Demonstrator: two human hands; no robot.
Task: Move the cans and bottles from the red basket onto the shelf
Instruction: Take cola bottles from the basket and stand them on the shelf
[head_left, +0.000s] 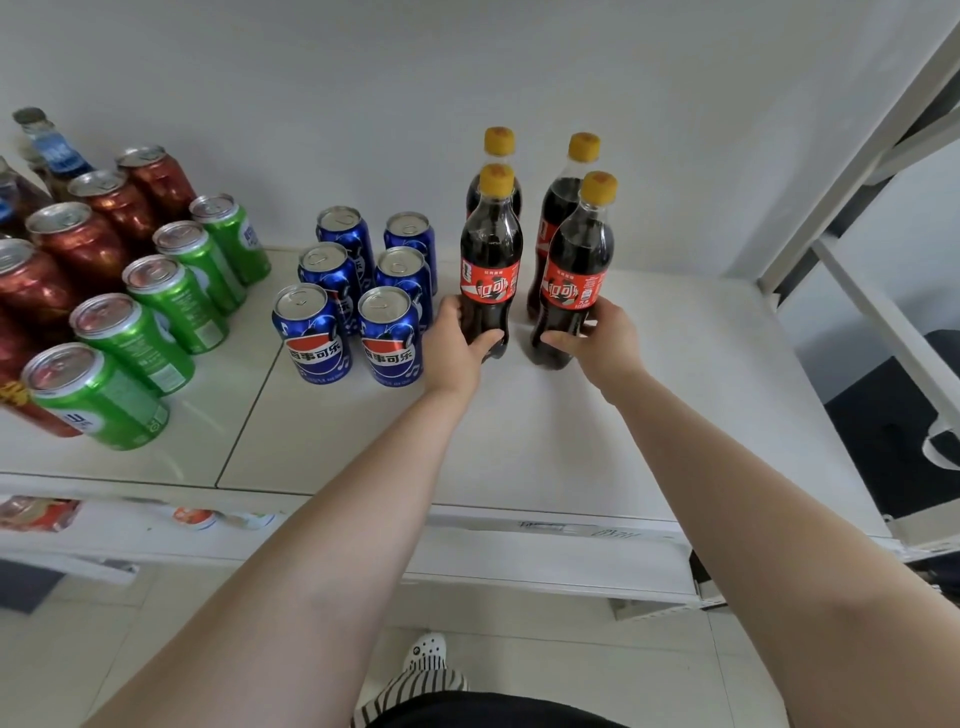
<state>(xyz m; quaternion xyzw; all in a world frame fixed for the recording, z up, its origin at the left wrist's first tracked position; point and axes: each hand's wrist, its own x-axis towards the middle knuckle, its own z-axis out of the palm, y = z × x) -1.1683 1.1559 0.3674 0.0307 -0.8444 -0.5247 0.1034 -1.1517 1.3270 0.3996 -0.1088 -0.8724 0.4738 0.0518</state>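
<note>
The red cans (31, 291) run off the left edge, and the front cola bottles (491, 275) half hide the rear bottles (558, 208).

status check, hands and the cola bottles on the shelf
Left hand wrapped on front-left cola bottle. Right hand on front-right cola bottle. Both upright on shelf, two more behind. Blue cans close left; nothing blocking.
</note>
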